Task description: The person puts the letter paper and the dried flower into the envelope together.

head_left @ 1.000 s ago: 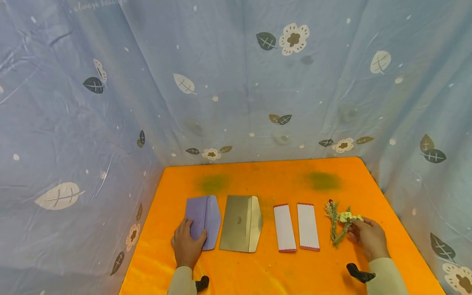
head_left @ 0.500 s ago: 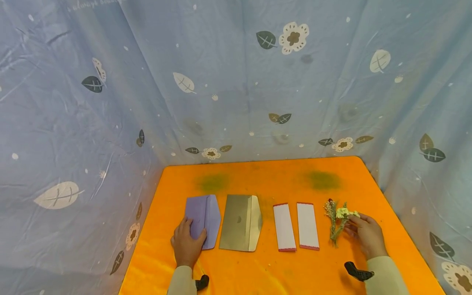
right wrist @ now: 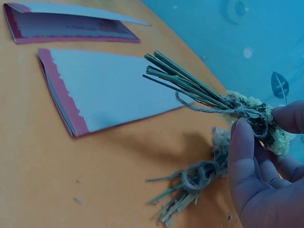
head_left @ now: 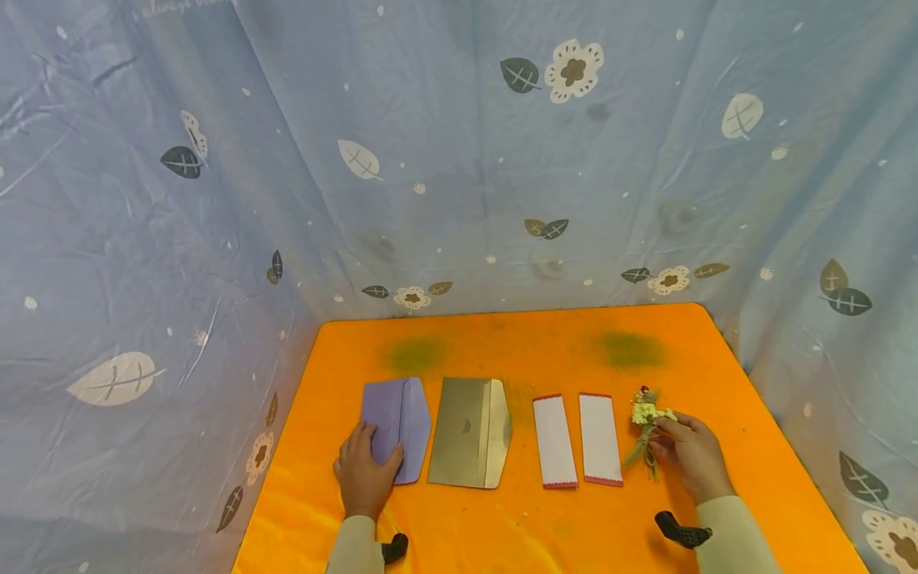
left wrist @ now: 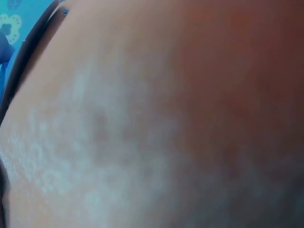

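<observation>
We pinched yellow posy (head_left: 644,413) w/ R hand (head_left: 694,458), above worktop (head_left: 516,351) nr R edge, over 2nd posy (right wrist: 197,178), L hand (head_left: 366,474) rested, thumb wide, on purple env. (head_left: 384,406) nr L edge

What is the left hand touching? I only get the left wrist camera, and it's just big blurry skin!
Observer: In the head view, the left hand rests on a purple envelope.
Operator: Ooh! And what's the other hand got?
Observer: The right hand pinches a yellow flower bunch.
Operator: Are there any more flowers?
Observer: Yes, the right wrist view shows a second bunch, tied with twine, lying on the orange table.
</observation>
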A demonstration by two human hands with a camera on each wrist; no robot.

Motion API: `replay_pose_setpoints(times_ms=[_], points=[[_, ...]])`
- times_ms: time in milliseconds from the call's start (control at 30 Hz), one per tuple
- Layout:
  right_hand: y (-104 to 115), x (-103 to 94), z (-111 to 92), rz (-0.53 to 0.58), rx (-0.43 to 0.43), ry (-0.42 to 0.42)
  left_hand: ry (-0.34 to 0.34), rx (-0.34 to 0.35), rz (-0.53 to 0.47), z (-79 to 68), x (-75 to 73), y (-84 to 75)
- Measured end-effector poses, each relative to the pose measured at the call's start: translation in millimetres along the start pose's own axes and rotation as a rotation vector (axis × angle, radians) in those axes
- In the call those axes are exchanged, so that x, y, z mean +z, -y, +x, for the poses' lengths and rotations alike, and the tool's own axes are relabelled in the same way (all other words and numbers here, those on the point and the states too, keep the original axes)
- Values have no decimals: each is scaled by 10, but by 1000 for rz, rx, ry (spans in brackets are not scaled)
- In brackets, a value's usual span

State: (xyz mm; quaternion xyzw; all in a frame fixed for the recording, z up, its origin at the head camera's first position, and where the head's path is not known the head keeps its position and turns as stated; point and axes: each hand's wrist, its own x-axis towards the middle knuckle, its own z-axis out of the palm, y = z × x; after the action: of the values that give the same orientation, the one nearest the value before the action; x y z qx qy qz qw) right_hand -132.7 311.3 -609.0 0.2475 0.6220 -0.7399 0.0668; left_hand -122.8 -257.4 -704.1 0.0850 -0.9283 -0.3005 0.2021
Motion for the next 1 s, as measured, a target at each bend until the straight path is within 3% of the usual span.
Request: replay_pose_setpoints(times_ms=[1000], points=[[-50,220,-3,40,-9,99,11,-18,2,0,-40,-59]])
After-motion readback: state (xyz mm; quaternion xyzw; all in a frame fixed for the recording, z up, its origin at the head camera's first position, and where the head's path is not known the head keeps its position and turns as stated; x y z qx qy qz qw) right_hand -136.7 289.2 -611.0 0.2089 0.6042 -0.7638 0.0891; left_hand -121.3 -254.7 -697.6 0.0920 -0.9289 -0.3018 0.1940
